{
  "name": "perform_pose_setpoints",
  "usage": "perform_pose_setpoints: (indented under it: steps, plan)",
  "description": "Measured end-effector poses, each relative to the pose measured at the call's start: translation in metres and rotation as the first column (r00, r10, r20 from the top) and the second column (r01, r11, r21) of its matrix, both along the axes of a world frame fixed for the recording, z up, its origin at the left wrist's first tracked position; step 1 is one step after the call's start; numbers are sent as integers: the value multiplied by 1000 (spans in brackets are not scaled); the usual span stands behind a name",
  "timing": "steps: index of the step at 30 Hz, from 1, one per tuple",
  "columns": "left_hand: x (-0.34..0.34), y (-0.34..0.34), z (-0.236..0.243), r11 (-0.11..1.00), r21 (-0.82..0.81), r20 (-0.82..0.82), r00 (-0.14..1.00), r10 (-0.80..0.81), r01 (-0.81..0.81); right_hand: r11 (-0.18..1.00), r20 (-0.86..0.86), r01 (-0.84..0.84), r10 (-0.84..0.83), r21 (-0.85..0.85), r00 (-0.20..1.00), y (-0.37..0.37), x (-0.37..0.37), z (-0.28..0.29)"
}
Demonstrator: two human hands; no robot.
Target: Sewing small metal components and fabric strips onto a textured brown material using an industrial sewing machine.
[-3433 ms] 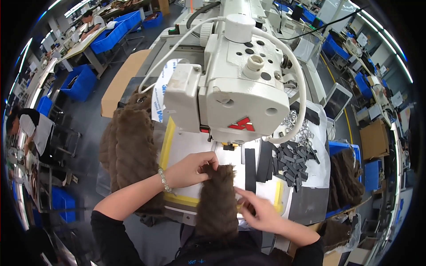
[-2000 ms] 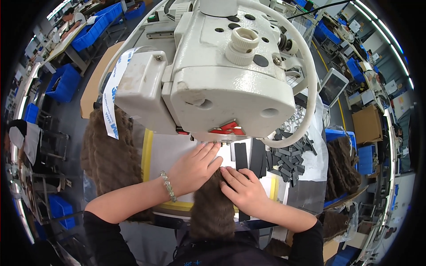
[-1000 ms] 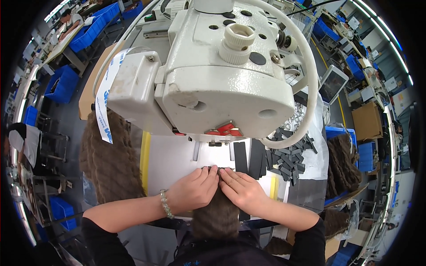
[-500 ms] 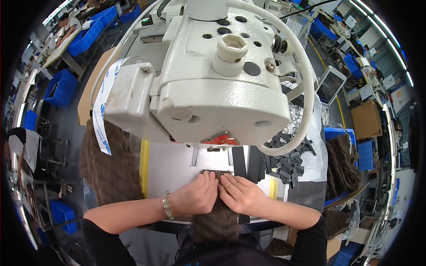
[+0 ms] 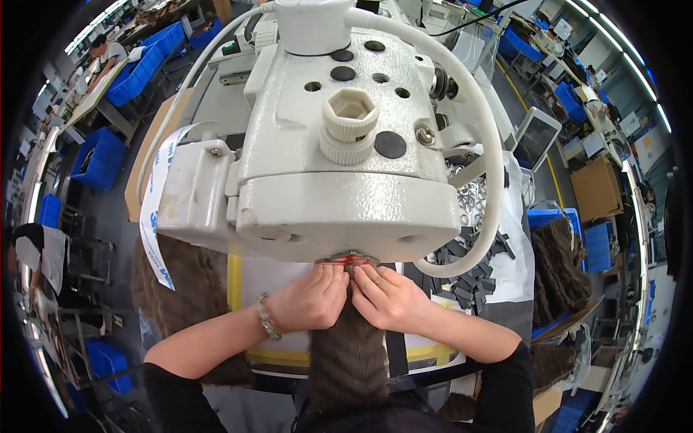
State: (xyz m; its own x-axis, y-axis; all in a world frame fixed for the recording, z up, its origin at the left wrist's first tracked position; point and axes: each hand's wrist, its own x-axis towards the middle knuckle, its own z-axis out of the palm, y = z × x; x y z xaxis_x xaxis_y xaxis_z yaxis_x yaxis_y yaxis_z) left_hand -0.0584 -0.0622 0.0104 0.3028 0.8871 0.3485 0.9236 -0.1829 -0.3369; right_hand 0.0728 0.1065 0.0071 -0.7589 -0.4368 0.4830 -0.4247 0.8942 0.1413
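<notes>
Below the front of a white sewing machine head (image 5: pixel 339 213), a brown fur strip (image 5: pixel 348 361) runs from the table toward my lap. My left hand (image 5: pixel 312 297), with a beaded bracelet on its wrist, pinches the strip's far end from the left. From the right, my right hand (image 5: pixel 395 299) presses bent fingers on the same end, nearly touching the left. Both sets of fingertips lie close under the machine's front edge, by its red mark (image 5: pixel 349 259). The machine head hides the needle area and the strip's far edge.
Brown fur (image 5: pixel 180 289) lies to the left on the table. At the right are small black strips (image 5: pixel 469 281) and metal rings (image 5: pixel 471 195). A white hose (image 5: pixel 497 180) loops beside the machine. More fur (image 5: pixel 559 267) fills a blue crate farther right. A person (image 5: pixel 43 260) sits far left.
Both hands have moved the fur strip forward, bringing their fingertips to the machine's front edge. The machine head appears lower in view, and the view has shifted slightly.
</notes>
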Motion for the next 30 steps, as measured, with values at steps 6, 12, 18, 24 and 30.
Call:
perform_pose_setpoints:
  steps: [6, 12, 18, 24, 30]
  plan:
    - [-7, 2, -10, 993, 115, -26, 999, 27, -24, 999, -62, 46, -46, 2, 997, 2, -7, 0]
    - [-13, 6, -9, 988, 154, -38, 999, 30, -24, 999, -108, 52, -53, -16, 993, 5, -12, -3]
    - [-14, 2, -26, 981, 185, 29, 998, 54, -59, 991, -85, 75, -66, 107, 994, 5, -11, -5]
    - [-16, 4, -31, 977, 204, 49, 998, 45, -54, 996, -94, 84, -80, 42, 992, 5, -13, -7]
    - [-17, 4, -29, 974, 212, 92, 994, 65, -83, 990, -24, 137, -137, -19, 990, 4, -13, -3]
